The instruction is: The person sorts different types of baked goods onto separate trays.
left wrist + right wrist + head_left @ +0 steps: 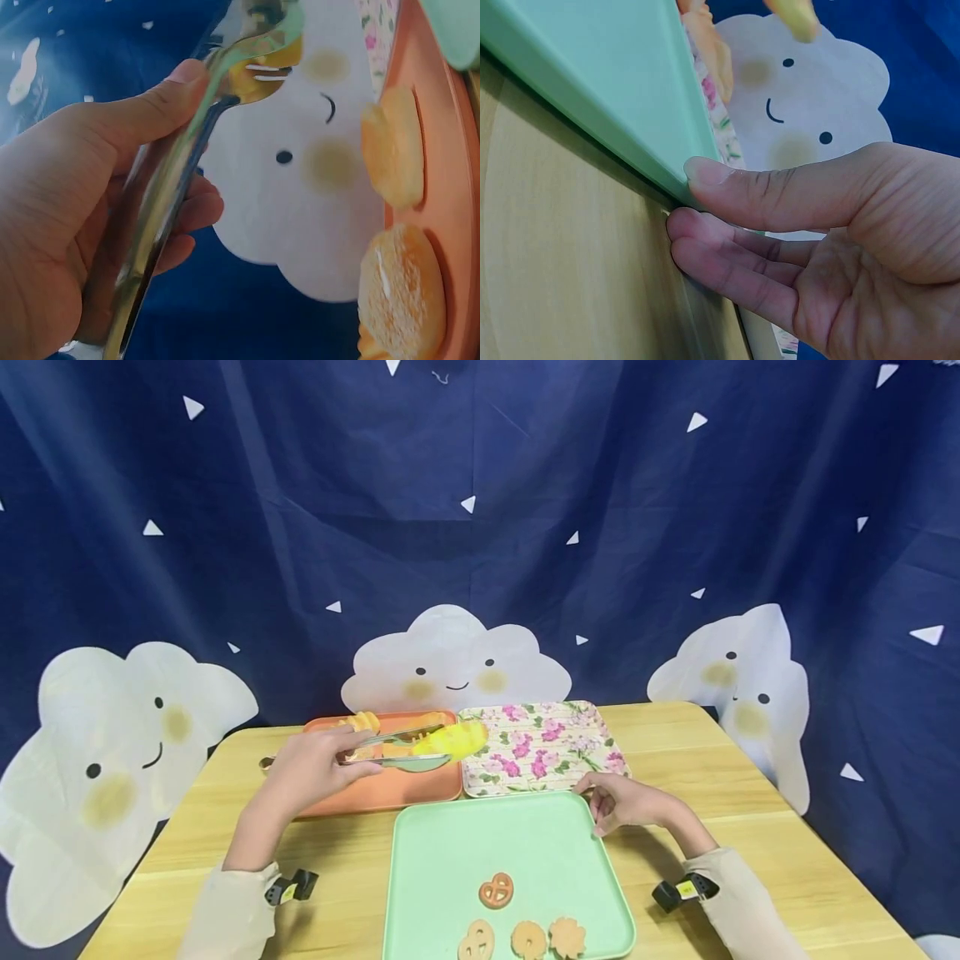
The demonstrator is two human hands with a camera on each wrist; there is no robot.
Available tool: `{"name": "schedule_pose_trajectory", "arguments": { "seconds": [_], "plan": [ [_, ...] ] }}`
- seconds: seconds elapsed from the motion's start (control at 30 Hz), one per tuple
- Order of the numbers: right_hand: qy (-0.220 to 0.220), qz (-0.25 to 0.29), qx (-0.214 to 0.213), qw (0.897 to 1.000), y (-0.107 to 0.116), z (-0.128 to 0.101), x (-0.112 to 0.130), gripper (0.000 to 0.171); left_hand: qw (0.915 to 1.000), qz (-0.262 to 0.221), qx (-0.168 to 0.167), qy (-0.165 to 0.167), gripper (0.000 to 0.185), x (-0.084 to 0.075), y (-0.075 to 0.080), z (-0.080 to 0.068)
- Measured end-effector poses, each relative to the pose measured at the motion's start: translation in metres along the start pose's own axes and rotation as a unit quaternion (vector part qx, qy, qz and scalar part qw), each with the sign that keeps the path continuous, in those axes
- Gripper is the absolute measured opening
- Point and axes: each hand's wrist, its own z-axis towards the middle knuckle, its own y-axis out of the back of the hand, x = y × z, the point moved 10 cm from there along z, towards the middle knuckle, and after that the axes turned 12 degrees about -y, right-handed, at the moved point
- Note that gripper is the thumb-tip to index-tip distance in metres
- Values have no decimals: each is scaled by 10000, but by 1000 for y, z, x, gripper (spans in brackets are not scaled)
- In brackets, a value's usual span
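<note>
My left hand (318,764) grips metal tongs (161,202), thumb on one side and fingers on the other. Between the tong tips, over the trays at the back, is a bright yellow bread-like piece (457,740). In the head view the tongs overlap the orange tray (405,795), which bears bread pieces; the left wrist view shows a pale roll (394,150) and a sugar-dusted bun (405,292). At the far right corner of the light green tray (450,852), my right hand (626,802) pinches the rim, thumb on top and fingers curled below.
On the green tray lie a brown pretzel cookie (496,891), a paler pretzel cookie (477,941), a ring-shaped cookie (529,940) and a flower-shaped one (567,937). A floral tray (551,747) adjoins the orange one. Behind the wooden table (720,785) hangs a blue curtain (472,552).
</note>
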Motion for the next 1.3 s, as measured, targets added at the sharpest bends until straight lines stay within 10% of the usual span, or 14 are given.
{"name": "schedule_pose_trajectory", "arguments": {
  "seconds": [0.3,1.3],
  "plan": [
    [-157,-96,-54,9998,0,1,-4,61,9930,-258,910,708,47,36,-22,-17],
    [49,65,32,10000,0,0,-1,62,9772,-480,1694,1190,48,65,-44,-33]
  ]
}}
